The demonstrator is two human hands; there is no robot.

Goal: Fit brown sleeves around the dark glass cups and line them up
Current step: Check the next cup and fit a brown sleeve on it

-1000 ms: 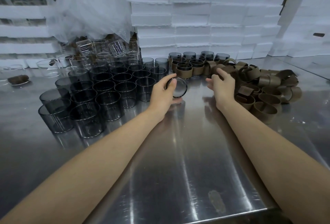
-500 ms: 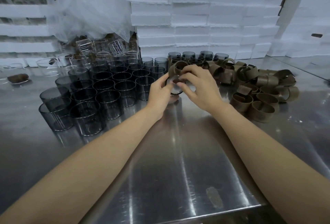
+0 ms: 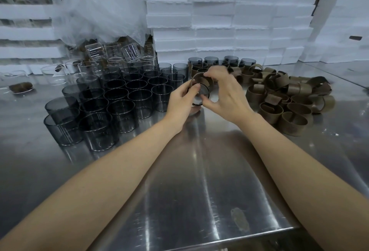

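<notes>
Not much of the job looks done from where I stand. At the back of the steel worktop (image 3: 199, 180), in front of the white foam blocks (image 3: 219, 21), a small group of sleeved cups (image 3: 199, 69) is gathered; I cannot tell how many, or how straight the line is. To the person's left a large crowd of bare dark cups (image 3: 117, 98) waits, and to the right lies a heap of loose sleeves (image 3: 289, 98). One dark cup (image 3: 196, 98) is in hand between the two heaps, tipped on its side just above the worktop. The left hand (image 3: 182, 100) has its grip curled round the glass, and the right hand (image 3: 223, 94) pinches a brown sleeve (image 3: 201, 79) at the cup's far end. How far the sleeve is on is hidden by fingers. I judge this cup mid-fitting, with most of the batch yet to do.
</notes>
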